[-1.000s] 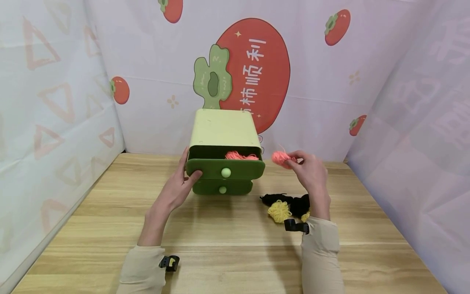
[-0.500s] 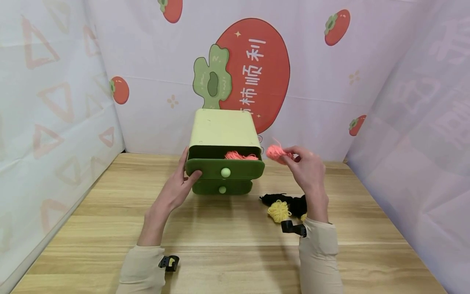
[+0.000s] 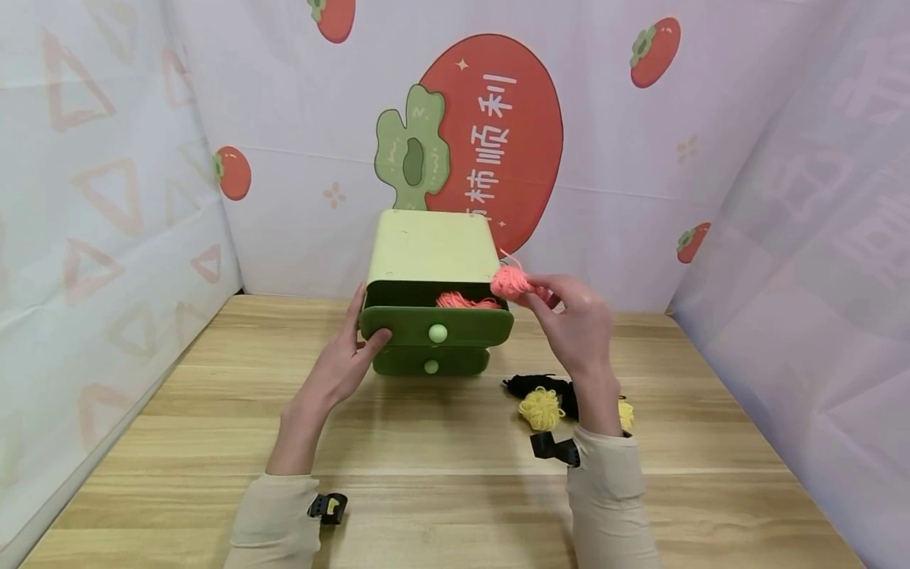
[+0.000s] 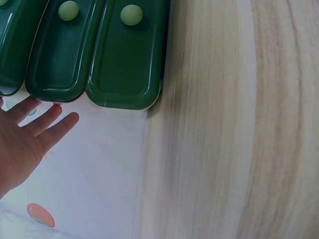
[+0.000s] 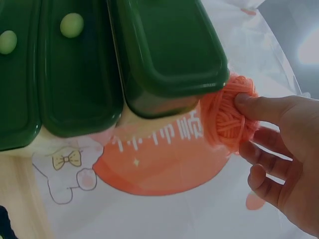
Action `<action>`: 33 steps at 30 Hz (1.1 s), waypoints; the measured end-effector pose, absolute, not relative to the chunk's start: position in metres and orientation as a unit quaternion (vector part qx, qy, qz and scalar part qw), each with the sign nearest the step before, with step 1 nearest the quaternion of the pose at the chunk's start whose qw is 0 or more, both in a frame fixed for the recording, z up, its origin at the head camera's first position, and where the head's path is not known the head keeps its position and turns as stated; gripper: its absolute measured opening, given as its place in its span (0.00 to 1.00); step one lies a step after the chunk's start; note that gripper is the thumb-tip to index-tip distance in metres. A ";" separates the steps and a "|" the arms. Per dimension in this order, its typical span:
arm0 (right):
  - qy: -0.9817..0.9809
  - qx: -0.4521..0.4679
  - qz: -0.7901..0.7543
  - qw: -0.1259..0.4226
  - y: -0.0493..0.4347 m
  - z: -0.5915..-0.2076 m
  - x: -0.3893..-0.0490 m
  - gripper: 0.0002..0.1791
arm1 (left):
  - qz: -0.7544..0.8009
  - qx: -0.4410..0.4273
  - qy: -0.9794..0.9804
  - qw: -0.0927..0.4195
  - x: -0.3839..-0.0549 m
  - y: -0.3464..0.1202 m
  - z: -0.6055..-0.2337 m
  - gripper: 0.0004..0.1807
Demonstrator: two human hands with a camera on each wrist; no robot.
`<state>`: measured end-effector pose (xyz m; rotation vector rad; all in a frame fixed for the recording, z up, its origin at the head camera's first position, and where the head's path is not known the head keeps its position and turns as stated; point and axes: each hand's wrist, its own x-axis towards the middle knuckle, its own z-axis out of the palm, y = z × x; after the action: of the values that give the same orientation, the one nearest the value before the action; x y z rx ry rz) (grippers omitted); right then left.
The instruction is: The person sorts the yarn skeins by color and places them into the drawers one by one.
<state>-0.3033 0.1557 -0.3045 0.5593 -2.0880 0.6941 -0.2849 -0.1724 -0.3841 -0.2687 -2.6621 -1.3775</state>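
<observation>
Wrist views: three drawers [image 5: 79, 69] (head: two)

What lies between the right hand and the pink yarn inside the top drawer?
In the head view, the pink ball pinched by the right hand, then the drawer's right end.

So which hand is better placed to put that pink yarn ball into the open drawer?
Likely the right hand: it pinches the pink yarn ball near the open drawer. The left hand holds no yarn and rests against the drawer.
</observation>
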 end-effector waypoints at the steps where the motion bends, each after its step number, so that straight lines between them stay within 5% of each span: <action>1: -0.828 0.232 0.281 0.425 0.153 -0.304 -0.303 0.11 | -0.457 -0.089 -0.883 0.066 -0.285 -0.172 -0.384 0.44; 17: -0.828 0.278 0.261 0.412 0.116 -0.307 -0.295 0.10 | -0.453 -0.087 -0.885 0.066 -0.285 -0.173 -0.385 0.43; 33: -0.857 0.315 0.254 0.319 0.104 -0.306 -0.285 0.14 | -0.451 -0.085 -0.886 0.064 -0.286 -0.173 -0.384 0.43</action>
<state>-0.2851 0.1042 -0.3061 0.8276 -2.2552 0.6675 -0.2860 -0.1727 -0.3844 -0.2578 -2.6754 -1.3634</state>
